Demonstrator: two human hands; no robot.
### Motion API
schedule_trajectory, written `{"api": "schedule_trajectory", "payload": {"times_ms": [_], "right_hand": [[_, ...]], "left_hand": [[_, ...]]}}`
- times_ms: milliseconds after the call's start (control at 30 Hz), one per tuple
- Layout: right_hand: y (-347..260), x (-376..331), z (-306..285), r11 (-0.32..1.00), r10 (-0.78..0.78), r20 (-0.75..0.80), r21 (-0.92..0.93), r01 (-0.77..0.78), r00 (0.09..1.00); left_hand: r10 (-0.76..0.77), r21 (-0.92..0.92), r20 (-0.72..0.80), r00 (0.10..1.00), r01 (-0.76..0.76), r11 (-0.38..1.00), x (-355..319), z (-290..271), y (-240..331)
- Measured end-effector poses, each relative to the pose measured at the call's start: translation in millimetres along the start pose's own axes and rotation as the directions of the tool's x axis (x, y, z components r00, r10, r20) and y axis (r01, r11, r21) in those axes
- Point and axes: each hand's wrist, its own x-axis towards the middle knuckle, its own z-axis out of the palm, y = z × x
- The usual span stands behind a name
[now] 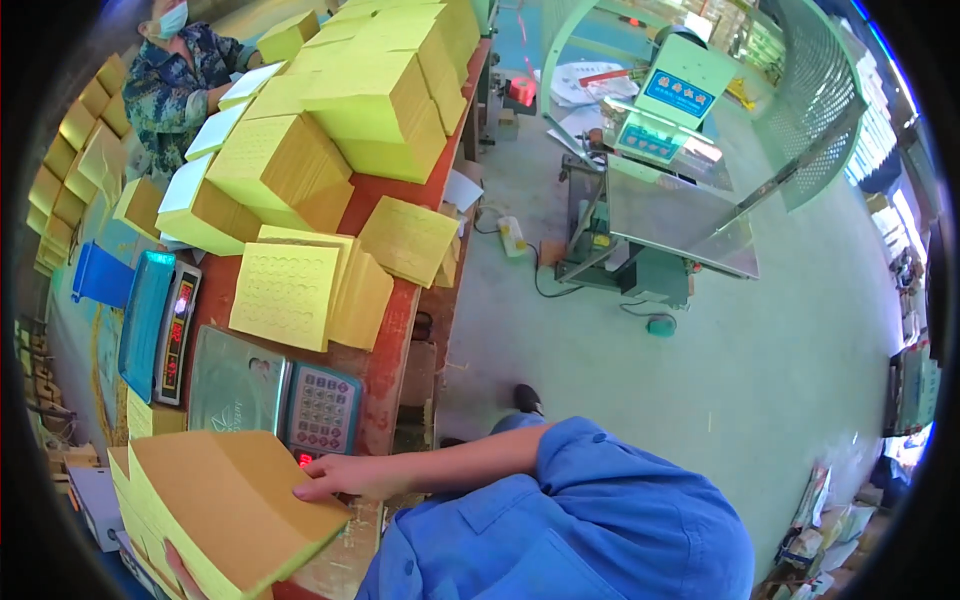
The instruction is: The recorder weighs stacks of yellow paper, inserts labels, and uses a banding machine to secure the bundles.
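Observation:
A thick stack of yellow paper sheets with a brown top sheet stands tilted at the lower left, in front of the scale. My right hand holds its right edge, with the thumb against the brown face. Low on the stack's near side, part of my left hand shows, its fingers pressed against the sheets; the rest is hidden. Just beyond the stack is a counting scale with a bare metal plate and a keypad. More yellow sheets stand behind the held stack.
Yellow stacks with embossed circles and taller blocks crowd the red table. A blue bin stands beside the scale's display. Across the table is a person in camouflage. A machine stands right, its cable on the floor.

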Motion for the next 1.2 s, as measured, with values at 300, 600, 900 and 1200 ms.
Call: {"api": "schedule_trajectory", "payload": {"times_ms": [300, 600, 900, 1200], "right_hand": [[-21, -232, -118, 0.966, -0.218, -0.34, 0.059, 0.252, 0.915], [-68, -617, -262, 0.889, -0.411, -0.886, -0.338, 0.309, 0.215], [-107, -780, -392, 0.873, -0.435, -0.863, -0.474, 0.117, -0.255], [-73, -897, -375, 0.663, -0.45, -0.807, -0.588, 0.463, -0.382]], "left_hand": [[-0.349, -0.271, 0.067, 0.935, 0.353, 0.895, -54, 385, 4], [-0.417, 0.033, 0.692, 0.59, 0.551, 0.834, 19, 754, -162], [-0.422, 0.225, 0.812, 0.404, 0.45, 0.864, 42, 1014, -190], [-0.538, 0.422, 0.676, 0.504, 0.333, 0.843, 18, 1098, -211]]}}
